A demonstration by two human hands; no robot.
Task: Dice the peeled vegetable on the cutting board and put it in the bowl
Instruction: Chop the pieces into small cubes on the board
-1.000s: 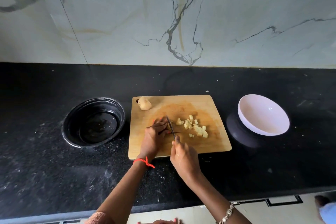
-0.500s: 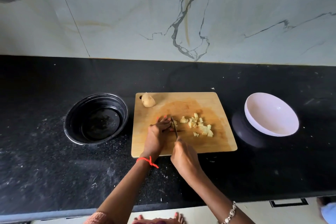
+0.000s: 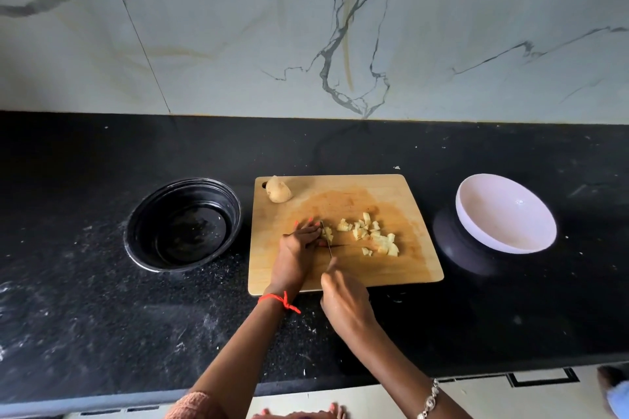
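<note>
A small piece of peeled vegetable (image 3: pixel 326 234) is being pinned to the wooden cutting board (image 3: pixel 401 269) by the fingertips of the left hand (image 3: pixel 296 250). A knife (image 3: pixel 327 241) is being gripped in the closed right hand (image 3: pixel 345 299), its blade just beside those fingertips. Diced pieces (image 3: pixel 372 235) are lying to the right, and the white bowl (image 3: pixel 505 214) is sitting empty beyond the board.

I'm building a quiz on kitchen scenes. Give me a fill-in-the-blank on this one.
1. The right hand holds a ___.
2. The diced pieces lie on the ___ board.
3. The white bowl holds ___ pieces so far.
4. The black bowl sits to the board's ___.

Missing words: knife; cutting; no; left
</note>
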